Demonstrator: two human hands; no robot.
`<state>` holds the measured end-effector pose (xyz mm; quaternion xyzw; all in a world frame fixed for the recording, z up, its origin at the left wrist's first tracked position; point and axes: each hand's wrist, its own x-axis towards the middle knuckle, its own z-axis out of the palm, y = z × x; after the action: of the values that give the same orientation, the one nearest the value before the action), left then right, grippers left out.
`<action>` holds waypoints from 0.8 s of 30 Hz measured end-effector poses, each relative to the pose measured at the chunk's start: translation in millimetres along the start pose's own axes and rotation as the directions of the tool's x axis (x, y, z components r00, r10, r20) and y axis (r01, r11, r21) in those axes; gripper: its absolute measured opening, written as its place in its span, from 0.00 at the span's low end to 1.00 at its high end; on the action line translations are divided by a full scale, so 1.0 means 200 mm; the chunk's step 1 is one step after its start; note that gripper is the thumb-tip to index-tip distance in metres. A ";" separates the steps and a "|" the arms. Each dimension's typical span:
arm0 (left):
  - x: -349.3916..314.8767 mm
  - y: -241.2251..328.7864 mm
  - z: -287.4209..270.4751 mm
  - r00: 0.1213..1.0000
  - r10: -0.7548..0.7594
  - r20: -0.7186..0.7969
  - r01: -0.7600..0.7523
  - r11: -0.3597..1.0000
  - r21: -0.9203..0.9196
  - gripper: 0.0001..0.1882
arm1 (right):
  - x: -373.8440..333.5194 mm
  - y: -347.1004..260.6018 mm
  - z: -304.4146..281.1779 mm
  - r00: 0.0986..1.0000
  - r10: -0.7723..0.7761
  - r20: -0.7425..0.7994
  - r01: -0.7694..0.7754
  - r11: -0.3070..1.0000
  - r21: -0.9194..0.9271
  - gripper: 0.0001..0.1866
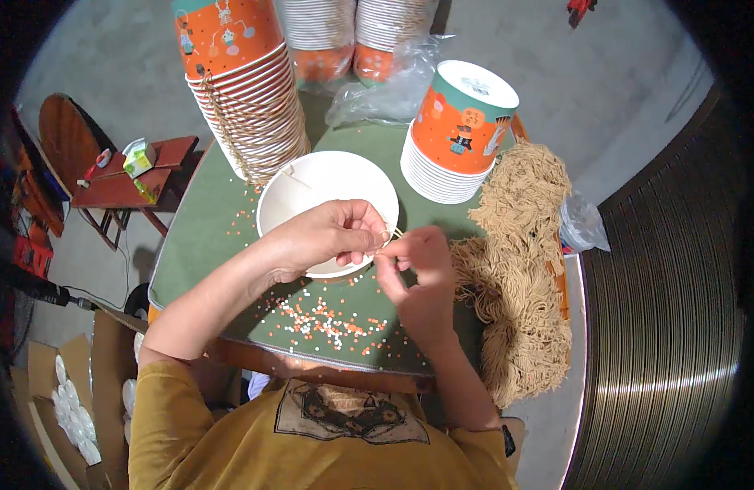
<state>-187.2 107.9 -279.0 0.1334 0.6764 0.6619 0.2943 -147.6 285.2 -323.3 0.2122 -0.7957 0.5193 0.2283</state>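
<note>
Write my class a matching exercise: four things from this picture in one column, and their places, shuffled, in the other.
Things
1. Tan cord bundle
2. Orange and white bits
3. White round tub
4. Green-and-white pack

Places
A. Beneath the left hand
B. On the red bench
C. Along the right side of the green table
D. Mostly scattered near the table's front edge

Pairs: 1-C, 2-D, 3-A, 4-B

You hold a thin tan cord by the right rim of a white paper tub. The round tub stands before you, its wide mouth facing up.
</note>
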 end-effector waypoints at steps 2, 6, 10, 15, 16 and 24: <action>-0.01 0.03 0.02 1.000 -0.019 -0.017 0.019 1.000 0.004 0.05 | -0.02 0.01 0.04 0.995 -0.089 -0.037 0.086 0.994 -0.069 0.12; -0.01 0.03 0.01 1.000 -0.017 -0.001 0.017 0.999 -0.034 0.05 | -0.02 -0.01 0.04 0.995 -0.090 -0.033 0.086 0.992 -0.096 0.13; -0.02 0.03 0.00 1.000 -0.015 -0.024 0.014 0.997 -0.072 0.06 | -0.02 -0.01 0.03 0.990 -0.143 -0.018 0.139 0.980 -0.144 0.13; -0.03 0.02 -0.03 1.000 0.003 0.025 -0.001 0.996 -0.092 0.07 | -0.02 -0.01 0.02 0.979 -0.202 -0.024 0.195 0.966 -0.168 0.13; -0.03 0.02 -0.02 1.000 0.003 0.025 0.000 0.996 -0.092 0.07 | -0.02 0.00 0.02 0.980 -0.197 -0.023 0.191 0.970 -0.151 0.13; -0.04 0.04 -0.02 0.999 -0.028 0.026 0.032 0.981 -0.191 0.08 | -0.02 0.01 -0.01 0.984 -0.180 0.002 0.178 0.973 -0.147 0.13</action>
<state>-184.2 101.3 -269.5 0.1020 0.6083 0.7176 0.3235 -145.5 288.5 -325.4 0.2627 -0.8080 0.4378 0.2940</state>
